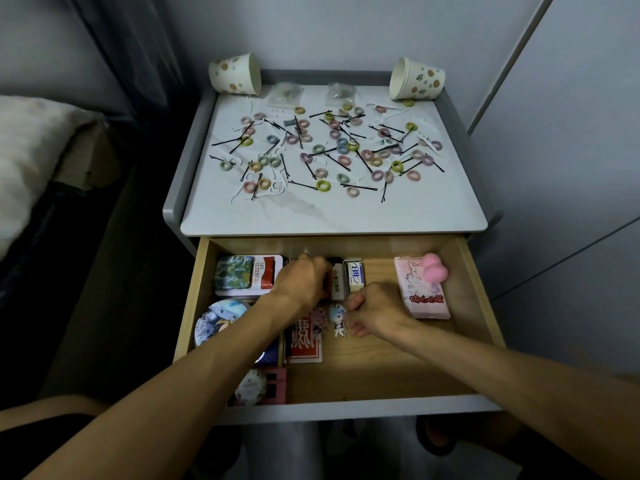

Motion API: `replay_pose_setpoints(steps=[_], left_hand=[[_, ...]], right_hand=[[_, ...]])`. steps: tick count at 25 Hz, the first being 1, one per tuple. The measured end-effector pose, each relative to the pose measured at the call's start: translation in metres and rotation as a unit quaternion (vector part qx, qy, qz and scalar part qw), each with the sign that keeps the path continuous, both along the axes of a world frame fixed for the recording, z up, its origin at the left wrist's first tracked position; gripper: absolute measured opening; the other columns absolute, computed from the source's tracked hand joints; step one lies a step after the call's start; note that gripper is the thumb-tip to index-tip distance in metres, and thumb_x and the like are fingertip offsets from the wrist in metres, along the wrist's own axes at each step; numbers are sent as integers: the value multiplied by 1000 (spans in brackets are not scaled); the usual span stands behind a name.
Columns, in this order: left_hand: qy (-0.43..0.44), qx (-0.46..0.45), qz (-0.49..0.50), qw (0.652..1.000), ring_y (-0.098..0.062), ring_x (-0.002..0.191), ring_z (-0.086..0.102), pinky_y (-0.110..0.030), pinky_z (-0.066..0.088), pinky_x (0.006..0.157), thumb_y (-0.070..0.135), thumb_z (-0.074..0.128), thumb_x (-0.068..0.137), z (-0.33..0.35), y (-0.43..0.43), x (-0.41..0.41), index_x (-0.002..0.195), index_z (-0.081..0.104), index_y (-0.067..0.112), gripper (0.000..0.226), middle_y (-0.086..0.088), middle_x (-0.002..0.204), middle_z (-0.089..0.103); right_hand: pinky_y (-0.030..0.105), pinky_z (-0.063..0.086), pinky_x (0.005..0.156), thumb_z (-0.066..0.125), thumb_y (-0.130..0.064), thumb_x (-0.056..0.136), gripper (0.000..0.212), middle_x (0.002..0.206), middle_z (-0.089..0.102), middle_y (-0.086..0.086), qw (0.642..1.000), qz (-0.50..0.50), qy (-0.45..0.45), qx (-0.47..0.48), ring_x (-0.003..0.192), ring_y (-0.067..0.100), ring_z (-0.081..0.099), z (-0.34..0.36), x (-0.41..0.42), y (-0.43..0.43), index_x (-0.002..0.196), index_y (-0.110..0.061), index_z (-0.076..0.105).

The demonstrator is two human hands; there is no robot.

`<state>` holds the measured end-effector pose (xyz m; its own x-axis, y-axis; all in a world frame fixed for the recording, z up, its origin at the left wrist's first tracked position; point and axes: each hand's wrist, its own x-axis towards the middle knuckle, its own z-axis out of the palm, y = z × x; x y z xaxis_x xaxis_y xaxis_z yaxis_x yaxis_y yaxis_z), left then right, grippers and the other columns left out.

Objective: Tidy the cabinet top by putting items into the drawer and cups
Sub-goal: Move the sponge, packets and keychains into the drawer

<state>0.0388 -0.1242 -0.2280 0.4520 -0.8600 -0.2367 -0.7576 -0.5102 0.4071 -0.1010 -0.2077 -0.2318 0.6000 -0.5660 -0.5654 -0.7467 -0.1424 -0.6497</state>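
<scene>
Wooden drawer, lower centre of frame, stands open and holds a round badge, a red card and a pink packet. Pastel hair ties and black hairpins litter the white bench above. Left paper cup and right paper cup lie tipped at its rear corners. Left hand and right hand reach into the drawer with fingers curled; what they grip cannot be determined. Bed at left edge.

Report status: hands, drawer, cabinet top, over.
Left hand and right hand both in open light wooden drawer, curled, grip unclear. White cabinet top strewn with pastel hair rings, black hairpins. Two spotted paper cups lying tipped.
</scene>
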Motion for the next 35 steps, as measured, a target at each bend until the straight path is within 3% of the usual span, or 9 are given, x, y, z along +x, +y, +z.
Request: replay_pose_setpoints(steps=[9,14,16,18,21,25,28,32,35], left_hand=[[8,-2,6,1000,-28,87,68,-39,56,75,14,73,76,3,5,9,93,71,21,18,-10,95,71],[6,-52,9,999,-19,82,67,-34,55,73,18,71,83,62,12,16,94,73,20,12,-3,91,73],[46,-73,19,996,-16,69,69,-20,51,59,18,70,86,98,19,16,93,72,18,7,1,82,73],[120,-95,39,987,-12,59,68,-16,49,52,19,68,90,127,23,18,90,70,17,3,1,75,73],[177,-144,88,970,-11,60,67,-23,52,56,21,64,93,158,12,37,93,70,17,7,-1,78,75],[237,-224,186,927,-16,70,65,-28,52,65,15,63,93,180,-30,85,99,68,9,10,-9,88,73],[192,-257,224,920,-21,79,66,-36,55,73,13,65,91,174,-65,126,104,67,8,15,-10,90,70],[30,-205,234,950,-19,74,55,-28,41,61,17,60,92,160,-110,167,123,58,15,31,-4,98,60],[-87,-144,204,964,-31,97,57,-36,47,79,12,51,96,145,-145,191,134,48,12,39,-13,119,52]], right_hand=[[40,62,70,64,0,84,8,78,73,17,998,47,-43,-30,66,22,72,42,2,-31,86,-8,67],[28,60,63,66,-7,87,8,76,72,8,986,70,-138,-67,63,16,71,97,3,-49,92,-12,68],[26,58,62,66,-8,88,10,78,73,8,979,71,-176,-69,67,18,71,117,4,-59,96,-13,68],[28,56,62,65,-7,87,12,79,73,8,976,62,-199,-64,67,19,70,131,9,-66,96,-14,68],[29,55,59,65,-8,87,13,80,72,1,970,72,-216,-88,67,18,70,147,30,-79,99,-13,68],[27,57,62,64,-15,88,23,91,70,-2,951,78,-223,-200,74,14,69,168,83,-121,109,-22,66],[34,56,76,61,-21,89,27,104,69,2,931,90,-199,-292,83,18,65,165,136,-164,116,-22,66],[35,48,91,57,-25,93,32,125,63,9,903,145,-136,-380,109,26,60,149,210,-214,123,-17,63],[34,46,87,60,-29,92,36,125,60,12,897,154,-99,-403,112,30,57,136,249,-241,125,-14,60]])
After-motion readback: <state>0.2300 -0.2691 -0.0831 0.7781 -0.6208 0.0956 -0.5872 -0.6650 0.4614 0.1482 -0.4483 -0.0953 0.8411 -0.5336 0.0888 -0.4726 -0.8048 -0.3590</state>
